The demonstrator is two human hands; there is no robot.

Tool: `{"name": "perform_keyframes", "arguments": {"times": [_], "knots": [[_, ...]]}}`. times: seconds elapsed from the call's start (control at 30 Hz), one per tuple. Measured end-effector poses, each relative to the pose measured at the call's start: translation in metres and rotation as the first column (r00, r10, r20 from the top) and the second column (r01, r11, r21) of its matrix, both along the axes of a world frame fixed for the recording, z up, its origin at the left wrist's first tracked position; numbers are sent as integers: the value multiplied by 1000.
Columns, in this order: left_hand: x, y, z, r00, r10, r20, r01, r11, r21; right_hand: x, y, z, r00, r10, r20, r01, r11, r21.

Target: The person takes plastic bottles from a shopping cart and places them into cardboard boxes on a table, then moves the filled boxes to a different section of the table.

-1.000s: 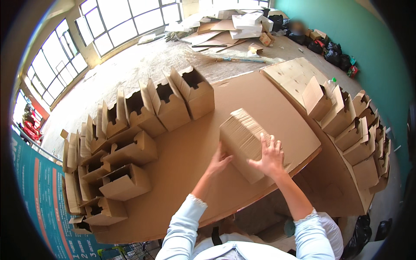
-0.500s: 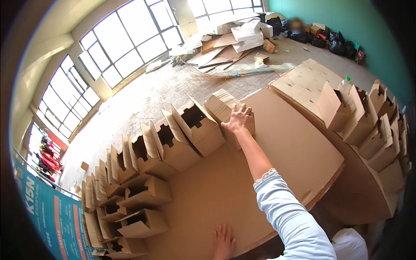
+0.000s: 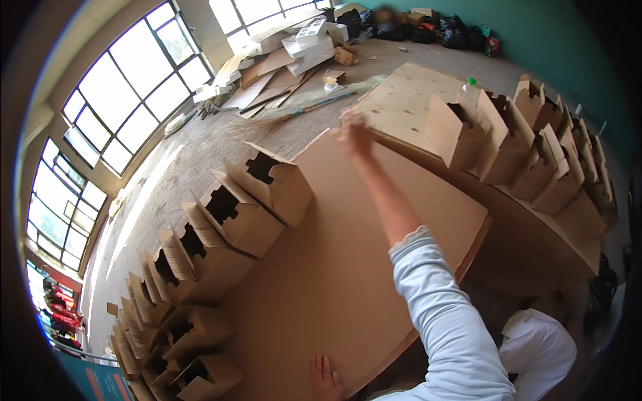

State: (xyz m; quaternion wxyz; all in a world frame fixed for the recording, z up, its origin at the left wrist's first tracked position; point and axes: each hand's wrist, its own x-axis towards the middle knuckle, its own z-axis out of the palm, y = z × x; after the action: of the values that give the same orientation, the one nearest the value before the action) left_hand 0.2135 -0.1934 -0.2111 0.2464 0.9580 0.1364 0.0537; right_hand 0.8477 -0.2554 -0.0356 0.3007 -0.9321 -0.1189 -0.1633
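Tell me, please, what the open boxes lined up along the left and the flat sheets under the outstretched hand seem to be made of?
The open boxes look like plain brown cardboard with a matte finish: creased fold lines, upright flaps and die-cut openings show. The flat sheets under the right hand look like the same matte brown board, unfolded, with small cut slots. Whether it is corrugated cannot be told from here.

Your sleeve is pale blue-white. The desk under your hands is plain brown cardboard, and the open boxes along it are the same tan brown. A bottle has a green cap. The wall is teal.
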Motion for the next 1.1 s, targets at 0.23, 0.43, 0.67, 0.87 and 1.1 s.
{"name": "perform_keyframes", "arguments": {"times": [0.23, 0.43, 0.67, 0.87, 1.1], "knots": [[-7, -10, 23, 994, 85, -67, -84, 996, 14, 58, -231, -59, 831, -515, 207, 555, 757, -344], [51, 4, 20, 983, -181, -13, 182, 983, 22, -10, -361, -12, 848, -525, 74, 507, 763, -402], [27, 1, 21, 995, -97, 23, 96, 995, 40, -82, -268, -35, 988, -104, 118, 136, 942, -308], [20, 3, 24, 997, -23, 72, 23, 1000, 6, -245, -145, 2, 928, 363, -87, -373, 901, -220], [-55, 15, 53, 925, 219, 311, -203, 976, -84, -416, -23, 28, 354, 909, -221, -933, 329, -143]]}}
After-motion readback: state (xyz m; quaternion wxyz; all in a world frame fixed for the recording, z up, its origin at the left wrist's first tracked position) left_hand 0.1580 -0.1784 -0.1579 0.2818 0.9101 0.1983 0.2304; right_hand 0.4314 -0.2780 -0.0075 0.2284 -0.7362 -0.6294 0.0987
